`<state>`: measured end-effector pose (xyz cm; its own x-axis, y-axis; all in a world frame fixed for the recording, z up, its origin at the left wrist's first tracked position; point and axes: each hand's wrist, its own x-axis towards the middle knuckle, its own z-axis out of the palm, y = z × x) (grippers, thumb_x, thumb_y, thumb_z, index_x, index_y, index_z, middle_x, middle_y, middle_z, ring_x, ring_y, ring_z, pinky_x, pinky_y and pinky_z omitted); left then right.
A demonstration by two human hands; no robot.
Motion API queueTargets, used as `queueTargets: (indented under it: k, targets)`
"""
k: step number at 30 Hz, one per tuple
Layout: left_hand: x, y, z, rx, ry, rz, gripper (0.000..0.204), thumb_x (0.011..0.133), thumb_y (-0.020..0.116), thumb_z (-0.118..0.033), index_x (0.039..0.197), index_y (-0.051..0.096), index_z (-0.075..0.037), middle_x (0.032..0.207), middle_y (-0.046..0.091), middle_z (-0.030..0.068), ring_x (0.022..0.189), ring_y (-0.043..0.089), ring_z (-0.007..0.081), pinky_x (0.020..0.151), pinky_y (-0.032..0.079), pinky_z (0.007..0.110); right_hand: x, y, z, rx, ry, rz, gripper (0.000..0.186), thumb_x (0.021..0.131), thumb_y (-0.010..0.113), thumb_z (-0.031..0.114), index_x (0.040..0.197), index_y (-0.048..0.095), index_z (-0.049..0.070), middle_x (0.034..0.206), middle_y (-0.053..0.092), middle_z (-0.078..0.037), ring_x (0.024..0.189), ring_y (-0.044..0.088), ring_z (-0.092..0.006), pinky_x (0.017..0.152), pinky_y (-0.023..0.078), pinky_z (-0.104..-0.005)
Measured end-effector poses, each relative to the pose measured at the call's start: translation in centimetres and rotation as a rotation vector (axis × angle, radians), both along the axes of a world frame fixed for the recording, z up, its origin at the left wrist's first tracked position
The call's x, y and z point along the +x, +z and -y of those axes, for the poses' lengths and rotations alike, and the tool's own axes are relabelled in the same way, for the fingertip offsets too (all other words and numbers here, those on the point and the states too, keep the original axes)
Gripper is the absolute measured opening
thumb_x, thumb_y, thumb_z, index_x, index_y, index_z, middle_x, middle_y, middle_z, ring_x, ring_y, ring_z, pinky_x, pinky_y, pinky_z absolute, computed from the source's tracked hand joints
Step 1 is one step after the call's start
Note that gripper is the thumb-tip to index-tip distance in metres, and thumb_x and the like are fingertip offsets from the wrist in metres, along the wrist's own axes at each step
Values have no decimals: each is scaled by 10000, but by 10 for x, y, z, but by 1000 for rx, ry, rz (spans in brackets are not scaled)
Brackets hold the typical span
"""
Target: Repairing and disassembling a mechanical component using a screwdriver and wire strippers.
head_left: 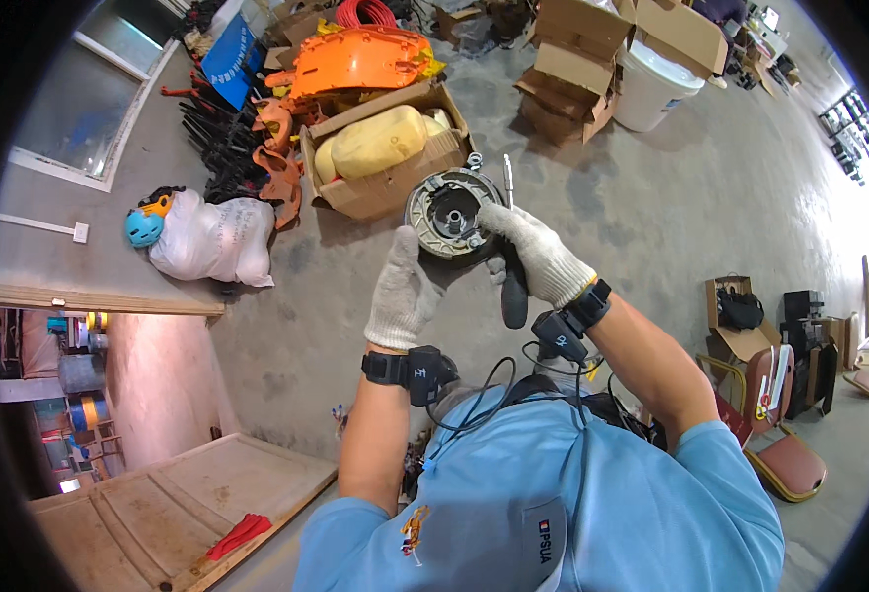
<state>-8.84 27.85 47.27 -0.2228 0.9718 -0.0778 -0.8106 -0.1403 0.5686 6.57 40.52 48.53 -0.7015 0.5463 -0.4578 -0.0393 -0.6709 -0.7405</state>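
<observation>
The rim of a round metal drum assembly (454, 219) is held from the near left by the left grip (402, 293), its thumb laid along the edge and its fingers hidden beneath. By the right grip (543, 255), curled closed, a slim hand tool (515, 296) is clasped, while the thumb side is pressed to the drum's right edge. Both hands are covered in off-white knitted gloves. Dull grey curved segments are ringed around a dark hollow and a central hub on the drum, which is held above the smooth, stained concrete floor (642, 247). Its open face is turned up toward the camera, the hub's axis likewise. The tool's long axis is set pointing away from the body, its bright metal shaft outward and its smooth black handle toward the wearer. The drum's far left side is closely bordered by a cardboard box (385, 197) filled with yellow rounded pieces. Broad room is offered to the right, where the concrete is stretched toward a pink-padded chair (788, 466).
</observation>
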Motion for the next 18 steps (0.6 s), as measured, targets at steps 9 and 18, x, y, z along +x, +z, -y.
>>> queueTargets:
  k: [9, 18]
  targets:
    - [2, -114, 2, -474, 200, 232, 409, 974, 631, -71, 1366, 597, 39, 1320, 692, 185, 1217, 678, 321, 1115, 532, 490, 4, -93, -8, 92, 225, 179, 436, 965, 741, 413, 1180, 667, 41, 882, 629, -2, 677, 564, -80, 607, 508, -265]
    - [-1, -253, 64, -747, 345, 367, 359, 1006, 561, 29, 1364, 568, 57, 1311, 691, 164, 1188, 678, 274, 1076, 548, 403, 83, -341, -14, -523, -132, 431, 232, 1062, 601, 219, 1074, 645, -9, 921, 672, -120, 782, 656, -222, 711, 566, -362]
